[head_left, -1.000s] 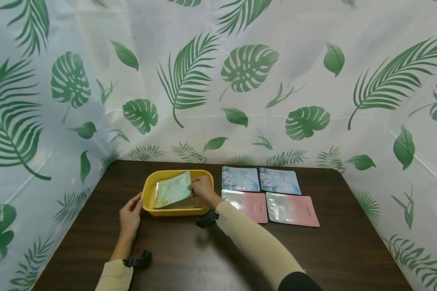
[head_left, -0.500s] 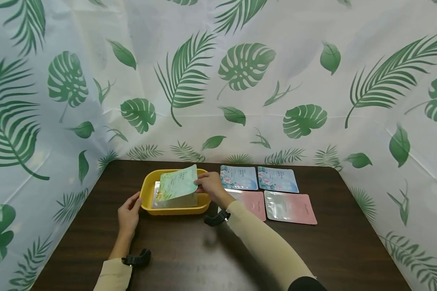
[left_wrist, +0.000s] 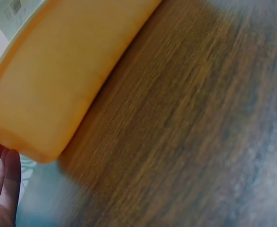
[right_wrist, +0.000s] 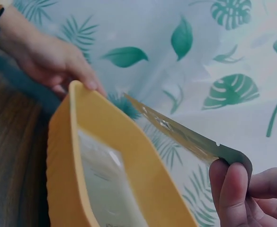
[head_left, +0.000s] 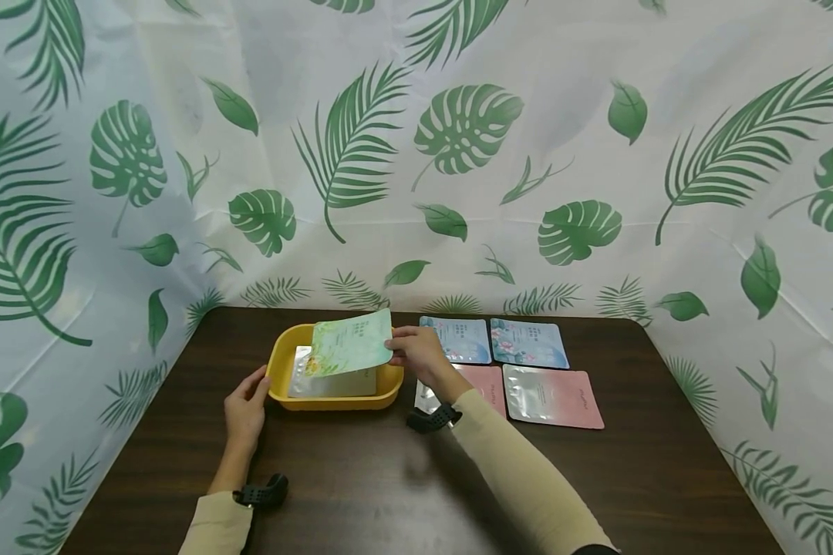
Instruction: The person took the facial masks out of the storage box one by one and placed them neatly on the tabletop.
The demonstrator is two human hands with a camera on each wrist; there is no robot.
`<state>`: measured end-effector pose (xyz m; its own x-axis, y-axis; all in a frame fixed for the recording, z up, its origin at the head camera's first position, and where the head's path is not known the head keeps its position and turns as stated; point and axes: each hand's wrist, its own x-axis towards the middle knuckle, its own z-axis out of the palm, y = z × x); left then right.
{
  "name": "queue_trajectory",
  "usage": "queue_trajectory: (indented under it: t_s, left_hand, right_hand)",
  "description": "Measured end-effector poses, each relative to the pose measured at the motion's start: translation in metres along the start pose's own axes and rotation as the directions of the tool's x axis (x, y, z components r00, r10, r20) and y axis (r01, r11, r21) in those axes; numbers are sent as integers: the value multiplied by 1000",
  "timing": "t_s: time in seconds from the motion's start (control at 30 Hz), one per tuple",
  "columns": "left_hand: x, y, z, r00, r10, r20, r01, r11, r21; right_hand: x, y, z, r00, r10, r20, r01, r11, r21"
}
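Note:
My right hand (head_left: 419,354) pinches a light green sheet mask packet (head_left: 350,344) by its right edge, thumb against fingers. The packet is tilted above the yellow plastic basket (head_left: 295,402). In the right wrist view the held packet (right_wrist: 185,135) shows nearly edge-on, apart from the basket's rim. Inside the basket lies another packet (head_left: 333,385), silvery and pale, partly covered in the head view. My left hand (head_left: 245,408) holds the basket's left end, fingertips at the rim. The left wrist view shows the basket's outer wall (left_wrist: 58,71) beside its fingers (left_wrist: 10,177).
Right of the basket, two blue floral packets (head_left: 530,344) lie in the back row. Two pink-and-silver packets (head_left: 554,396) lie in front of them, the left one partly behind my right hand. A leaf-print cloth (head_left: 361,154) hangs behind the dark wooden table (head_left: 361,478).
My right hand has lifted the green packet up and to the right, uncovering more of the silvery packet in the basket. The left hand stays at the basket's end.

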<state>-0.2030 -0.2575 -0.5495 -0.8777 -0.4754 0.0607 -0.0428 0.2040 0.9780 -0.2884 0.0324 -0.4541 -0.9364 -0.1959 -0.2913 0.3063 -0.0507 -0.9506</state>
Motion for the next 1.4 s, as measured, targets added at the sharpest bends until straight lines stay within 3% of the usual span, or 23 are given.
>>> queue_trajectory:
  t_s: [0.27, 0.67, 1.2, 1.4]
  left_hand:
    - [0, -1, 1, 1000, -4, -4, 4, 1000, -12]
    - [1, -2, 2, 1000, 6, -30, -7, 999, -43]
    - [0, -4, 2, 1000, -4, -24, 3, 999, -43]
    - [0, -4, 2, 1000, 2, -29, -3, 999, -38]
  right_hand:
    - [-13, -5, -22, 1000, -13, -16, 13, 1000, -2]
    - [-30, -11, -59, 1000, -6, -28, 8, 996, 86]
    - [-61, 5, -109, 997, 20, -68, -17, 999, 49]
    - [-77, 19, -127, 994, 66, -90, -62, 997, 40]
